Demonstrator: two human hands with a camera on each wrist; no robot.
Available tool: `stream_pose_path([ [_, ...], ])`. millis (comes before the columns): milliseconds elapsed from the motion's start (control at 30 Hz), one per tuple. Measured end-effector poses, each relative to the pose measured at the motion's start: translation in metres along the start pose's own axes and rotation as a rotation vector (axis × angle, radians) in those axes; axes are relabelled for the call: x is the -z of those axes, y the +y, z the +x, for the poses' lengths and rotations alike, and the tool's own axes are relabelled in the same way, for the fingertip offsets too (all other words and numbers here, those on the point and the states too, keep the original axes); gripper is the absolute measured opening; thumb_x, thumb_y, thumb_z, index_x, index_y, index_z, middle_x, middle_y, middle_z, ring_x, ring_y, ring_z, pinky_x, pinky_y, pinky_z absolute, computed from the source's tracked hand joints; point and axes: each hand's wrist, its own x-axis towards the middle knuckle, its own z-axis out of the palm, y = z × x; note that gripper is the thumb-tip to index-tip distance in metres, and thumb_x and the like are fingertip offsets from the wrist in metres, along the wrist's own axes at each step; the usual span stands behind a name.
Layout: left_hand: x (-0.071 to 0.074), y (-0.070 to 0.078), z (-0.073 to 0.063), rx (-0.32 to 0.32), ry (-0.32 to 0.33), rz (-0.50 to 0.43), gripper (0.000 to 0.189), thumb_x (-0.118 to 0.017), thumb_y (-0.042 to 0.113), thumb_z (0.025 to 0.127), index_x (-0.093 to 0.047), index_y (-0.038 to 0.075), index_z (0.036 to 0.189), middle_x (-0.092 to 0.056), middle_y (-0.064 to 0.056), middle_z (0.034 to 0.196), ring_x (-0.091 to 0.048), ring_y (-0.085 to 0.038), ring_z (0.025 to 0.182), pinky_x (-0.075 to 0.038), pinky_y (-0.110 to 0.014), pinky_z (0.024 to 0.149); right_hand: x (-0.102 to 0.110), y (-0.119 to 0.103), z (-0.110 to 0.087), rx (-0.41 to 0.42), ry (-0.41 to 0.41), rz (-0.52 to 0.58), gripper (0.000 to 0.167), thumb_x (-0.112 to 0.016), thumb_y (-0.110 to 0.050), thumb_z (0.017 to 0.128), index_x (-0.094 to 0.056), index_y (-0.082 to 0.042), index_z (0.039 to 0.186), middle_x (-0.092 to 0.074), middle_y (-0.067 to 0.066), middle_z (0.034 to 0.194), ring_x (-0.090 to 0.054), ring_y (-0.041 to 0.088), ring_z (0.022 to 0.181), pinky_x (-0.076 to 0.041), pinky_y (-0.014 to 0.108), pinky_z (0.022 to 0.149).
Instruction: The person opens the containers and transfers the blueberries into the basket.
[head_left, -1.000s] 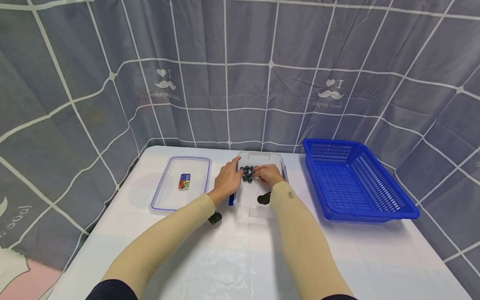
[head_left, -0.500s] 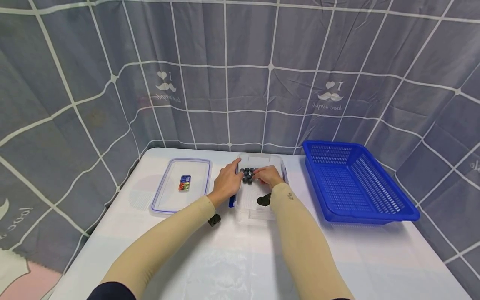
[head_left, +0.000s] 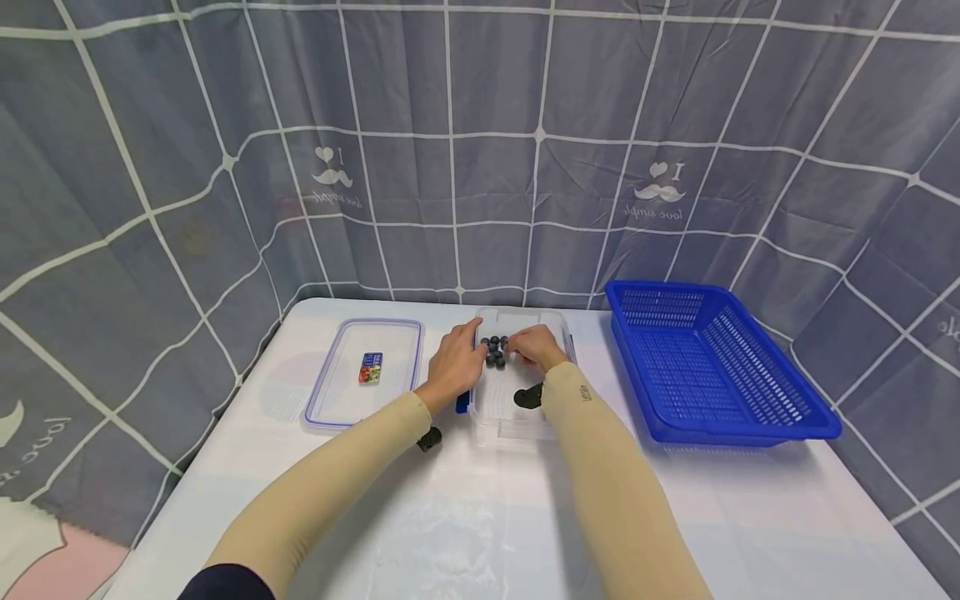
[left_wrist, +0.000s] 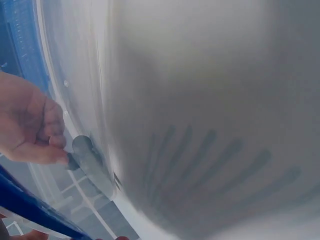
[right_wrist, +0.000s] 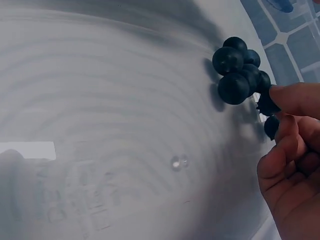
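Several dark round berries (right_wrist: 233,88) sit bunched together on the floor of a clear container (head_left: 517,429), toward its ten or eleven o'clock in the head view. The right hand (head_left: 536,347), at one o'clock of the container's middle, reaches inside and pinches a single berry (right_wrist: 268,104) between thumb and forefinger. From the right wrist, that pinched one lies between four and five o'clock of the bunch; whether it touches its neighbours, I cannot tell. Another loose berry (right_wrist: 271,127) shows at six o'clock of it, close by the fingers.

The left hand (head_left: 452,358) rests over the container's side wall at ten o'clock, its thumb pointing in toward the berries and its forefinger reaching along the rim. Its other fingertips are hidden, so I cannot tell whether it grasps the wall or simply lies there. A blue latch (head_left: 462,402) hangs at the container's eight o'clock.

At nine o'clock, apart from the container, a clear lid (head_left: 341,379) with a blue-violet edge lies flat on the white surface (head_left: 450,517), bearing a small fruit-printed label (head_left: 371,368). At three o'clock stands a blue slotted basket (head_left: 671,358). Beige sleeves (head_left: 607,475) come in from eight and five o'clock, and a grey curtain (head_left: 495,175) with white grid lines hangs at twelve.
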Motion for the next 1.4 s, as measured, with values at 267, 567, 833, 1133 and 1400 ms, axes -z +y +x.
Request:
stream_pose_path([
  [267, -0.001, 0.0, 0.0, 0.01, 0.011, 0.001, 0.053, -0.046, 0.034, 0.104, -0.039, 0.024, 0.156, -0.042, -0.01, 0.155, -0.044, -0.032, 0.14, -0.045, -0.056, 0.104, 0.006, -0.012, 0.001, 0.037, 0.001, 0.008, 0.026, -0.072, -0.01, 0.086, -0.077, -0.002, 0.11, -0.062, -0.001, 0.078, -0.046, 0.009, 0.057, -0.044, 0.024, 0.058],
  [567, -0.001, -0.002, -0.002, 0.042, -0.015, 0.021, 0.053, -0.043, 0.038, 0.105, -0.035, 0.03, 0.157, -0.047, -0.014, 0.15, -0.049, -0.034, 0.134, -0.047, -0.058, 0.098, 0.018, -0.036, -0.003, 0.07, -0.025, 0.01, 0.025, -0.074, -0.018, 0.091, -0.075, -0.006, 0.113, -0.056, 0.0, 0.08, -0.04, 0.011, 0.056, -0.042, 0.027, 0.062],
  [833, 0.0, -0.004, -0.003, 0.051, -0.032, 0.027, 0.054, -0.043, 0.042, 0.105, -0.033, 0.031, 0.158, -0.052, -0.016, 0.144, -0.053, -0.037, 0.128, -0.049, -0.059, 0.095, 0.039, -0.056, -0.013, 0.157, -0.074, 0.039, 0.034, -0.07, -0.018, 0.094, -0.069, -0.001, 0.124, -0.061, 0.004, 0.1, -0.038, 0.01, 0.055, -0.04, 0.027, 0.064],
  [1133, 0.002, -0.006, -0.003, 0.046, -0.022, 0.024, 0.054, -0.041, 0.043, 0.106, -0.033, 0.031, 0.158, -0.054, -0.016, 0.141, -0.055, -0.036, 0.125, -0.049, -0.058, 0.092, 0.064, -0.07, -0.02, 0.194, -0.072, 0.025, 0.035, -0.071, -0.027, 0.094, -0.07, -0.008, 0.124, -0.064, 0.01, 0.117, -0.05, 0.016, 0.075, -0.049, 0.032, 0.077],
  [1400, 0.002, -0.005, -0.006, 0.027, -0.025, -0.001, 0.052, -0.038, 0.042, 0.107, -0.034, 0.03, 0.157, -0.055, -0.016, 0.142, -0.054, -0.037, 0.127, -0.048, -0.061, 0.095, 0.1, -0.063, -0.02, 0.215, -0.063, 0.066, 0.039, -0.07, -0.023, 0.095, -0.066, -0.001, 0.128, -0.057, 0.002, 0.098, -0.049, 0.017, 0.079, -0.047, 0.031, 0.079],
])
